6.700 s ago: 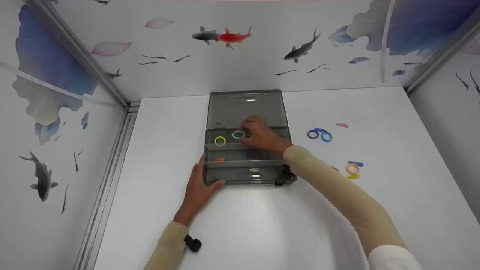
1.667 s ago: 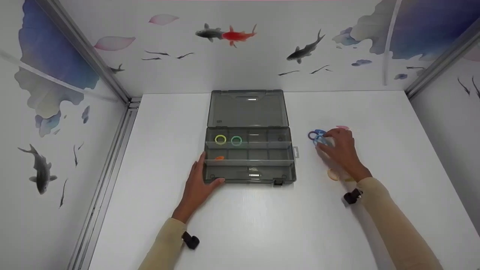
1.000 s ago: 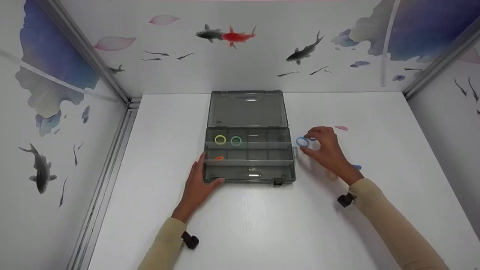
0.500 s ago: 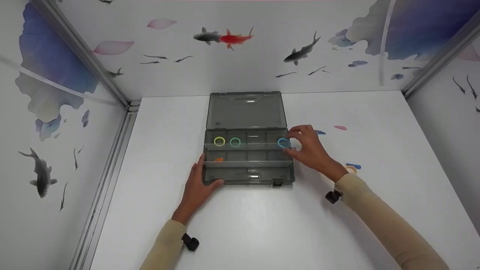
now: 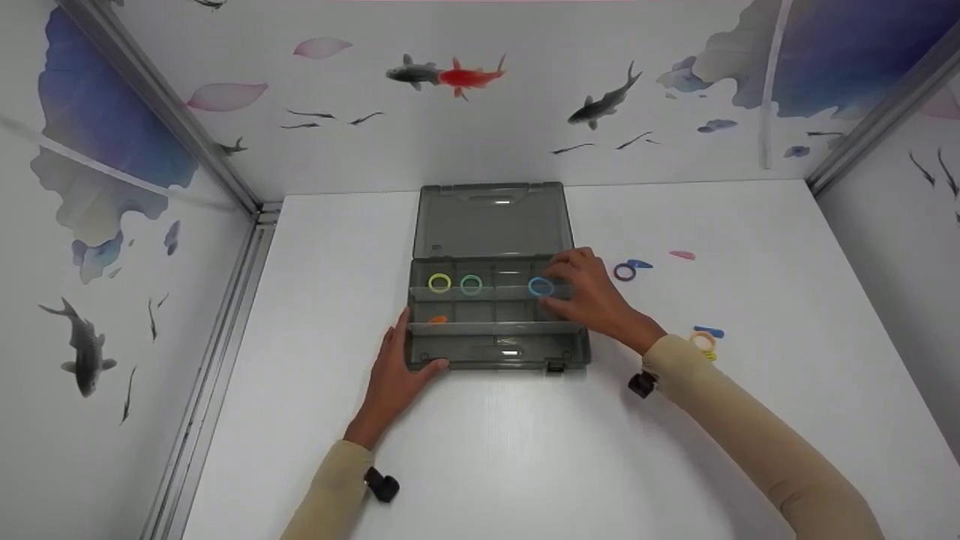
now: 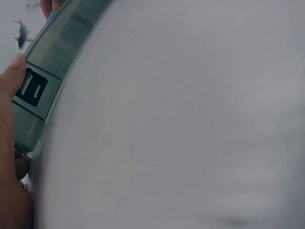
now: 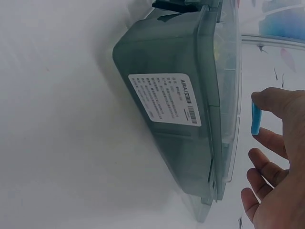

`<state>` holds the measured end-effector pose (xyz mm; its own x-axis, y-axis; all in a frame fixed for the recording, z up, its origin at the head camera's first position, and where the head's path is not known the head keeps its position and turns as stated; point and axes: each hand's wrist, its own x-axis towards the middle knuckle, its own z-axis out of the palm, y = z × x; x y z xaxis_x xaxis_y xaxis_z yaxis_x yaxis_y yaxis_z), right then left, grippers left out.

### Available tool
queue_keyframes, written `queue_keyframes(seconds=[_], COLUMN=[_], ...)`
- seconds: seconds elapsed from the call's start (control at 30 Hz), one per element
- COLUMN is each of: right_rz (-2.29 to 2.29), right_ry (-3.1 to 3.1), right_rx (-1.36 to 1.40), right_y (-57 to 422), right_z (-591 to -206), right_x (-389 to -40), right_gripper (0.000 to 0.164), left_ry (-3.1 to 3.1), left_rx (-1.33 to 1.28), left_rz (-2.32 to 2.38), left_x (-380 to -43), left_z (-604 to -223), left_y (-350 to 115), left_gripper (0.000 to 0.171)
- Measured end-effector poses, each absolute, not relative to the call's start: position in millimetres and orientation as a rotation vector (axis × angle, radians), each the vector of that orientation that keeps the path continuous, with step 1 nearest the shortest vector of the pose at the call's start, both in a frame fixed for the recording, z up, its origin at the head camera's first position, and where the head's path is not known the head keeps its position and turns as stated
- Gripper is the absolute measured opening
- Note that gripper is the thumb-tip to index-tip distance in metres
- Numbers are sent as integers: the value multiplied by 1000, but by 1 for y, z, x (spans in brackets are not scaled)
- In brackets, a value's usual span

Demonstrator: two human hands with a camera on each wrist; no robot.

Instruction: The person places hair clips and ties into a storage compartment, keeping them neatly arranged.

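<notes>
A translucent grey compartment box (image 5: pixel 499 346) lies with its lid (image 5: pixel 491 221) raised at the back. My left hand (image 5: pixel 396 382) rests on its front left corner, thumb along the front edge, fingers straight along the side. Over the back row at the right, my right hand (image 5: pixel 592 296) pinches a ring-shaped blue hair tie (image 7: pixel 256 117) between thumb and index finger; the other fingers are loosely bent. A yellow hair tie (image 5: pixel 439 292) and a green hair tie (image 5: pixel 471 292) sit in the back row's left compartments. Something small and orange (image 5: pixel 438 320) lies in the middle row.
Right of the box lie a dark purple hair tie (image 5: pixel 625 272), a blue clip (image 5: pixel 640 264) and a pink clip (image 5: pixel 682 255). Nearer stand together another blue clip, an orange hair tie (image 5: pixel 703 342) and a yellow piece, partly covered. Printed walls (image 5: pixel 525 142) enclose the white table.
The green hair tie was let go in the back row. My right hand then picked up the blue hair tie from the table and carried it left over the box. My left hand stayed put.
</notes>
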<state>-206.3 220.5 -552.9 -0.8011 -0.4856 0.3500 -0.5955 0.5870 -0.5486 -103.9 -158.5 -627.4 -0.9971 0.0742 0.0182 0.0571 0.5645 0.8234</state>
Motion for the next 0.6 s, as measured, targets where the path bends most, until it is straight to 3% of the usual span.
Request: queue_keyframes(seconds=[0.6], right_rz=[973], right_ry=[-2809], right_rx=[881], right_y=[194], right_z=[-547], right_x=[-232], right_gripper=[34], left_ry=[2773], left_rx=[151], left_rz=[1467], left_x=[-105], left_z=[-631], left_y=[-160], left_gripper=[116])
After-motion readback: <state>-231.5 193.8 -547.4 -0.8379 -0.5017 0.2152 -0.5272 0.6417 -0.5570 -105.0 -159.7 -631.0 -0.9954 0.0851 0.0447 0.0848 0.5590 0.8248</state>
